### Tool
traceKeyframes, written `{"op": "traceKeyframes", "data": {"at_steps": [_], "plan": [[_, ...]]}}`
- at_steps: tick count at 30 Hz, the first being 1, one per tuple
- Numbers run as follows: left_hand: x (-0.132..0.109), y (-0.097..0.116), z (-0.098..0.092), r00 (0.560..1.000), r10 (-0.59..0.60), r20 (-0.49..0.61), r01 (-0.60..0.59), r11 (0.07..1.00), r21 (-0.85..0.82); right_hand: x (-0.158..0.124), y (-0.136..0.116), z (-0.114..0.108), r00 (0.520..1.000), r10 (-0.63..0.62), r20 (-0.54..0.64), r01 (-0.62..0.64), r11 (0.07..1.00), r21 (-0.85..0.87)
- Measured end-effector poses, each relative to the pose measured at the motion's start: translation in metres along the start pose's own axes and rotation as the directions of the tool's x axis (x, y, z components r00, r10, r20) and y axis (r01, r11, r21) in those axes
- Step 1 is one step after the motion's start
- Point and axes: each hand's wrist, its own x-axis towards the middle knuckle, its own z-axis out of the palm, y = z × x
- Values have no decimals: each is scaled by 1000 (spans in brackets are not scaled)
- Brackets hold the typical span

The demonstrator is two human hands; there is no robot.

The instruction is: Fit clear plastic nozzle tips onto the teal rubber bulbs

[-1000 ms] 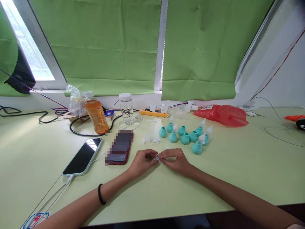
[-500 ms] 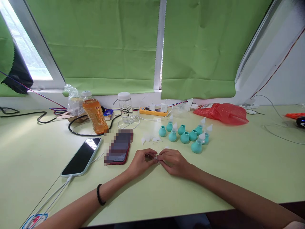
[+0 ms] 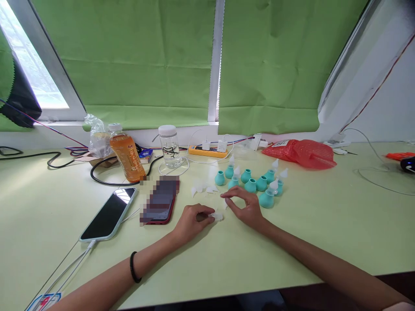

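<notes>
My left hand [image 3: 193,222] pinches a small translucent plastic piece [image 3: 218,216] between thumb and fingertips, low over the table. Just right of it is my right hand [image 3: 246,207], thumb and index finger apart. A small white tip [image 3: 226,204] lies by its thumb, and I cannot tell whether they touch. Behind the right hand stand several teal squeeze bulbs [image 3: 250,185]. Some carry a pointed translucent tip [image 3: 274,185], while others show a bare round opening. More white pieces [image 3: 210,189] lie loose beyond my hands.
To the left lie a red-cased phone [image 3: 158,201] and a light-cased phone [image 3: 108,214] with white cables. At the back are an orange drink bottle [image 3: 127,155], a clear jar [image 3: 170,149], a yellow power strip [image 3: 207,151] and a red plastic bag [image 3: 301,154].
My right hand has come away from the left and moved up and right, its fingers spreading. The left hand stays in place, and the translucent piece in it now shows.
</notes>
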Motion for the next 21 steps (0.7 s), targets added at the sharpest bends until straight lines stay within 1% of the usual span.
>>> {"op": "traceKeyframes", "data": {"at_steps": [2,5,7,9,11,12,15,17,21], "plan": [[0,0,-1,999,41,12,-42,998,53,5,5,-6,993,-66,-95,56,993,-104],[0,-1,-2,993,108,37,-112,985,128,13,10,-16,977,-144,-160,106,969,-224],[-1,-2,-2,989,137,52,-144,975,169,18,13,-22,976,-130,-173,78,958,-277],[-1,-2,-1,985,156,68,-167,964,206,22,17,-27,980,-83,-179,18,941,-337],[-2,-2,1,980,182,82,-197,951,239,24,24,-29,987,-40,-154,-28,909,-415],[-2,-2,1,976,198,90,-215,943,255,24,28,-29,992,-21,-122,-38,888,-459],[-2,-1,2,964,242,110,-264,920,289,23,42,-29,999,51,20,-30,812,-583],[-3,0,2,957,263,120,-288,908,304,21,47,-28,991,108,76,-32,754,-656],[-3,-1,1,944,307,122,-330,892,308,20,49,-30,963,249,108,-71,616,-785]]}}
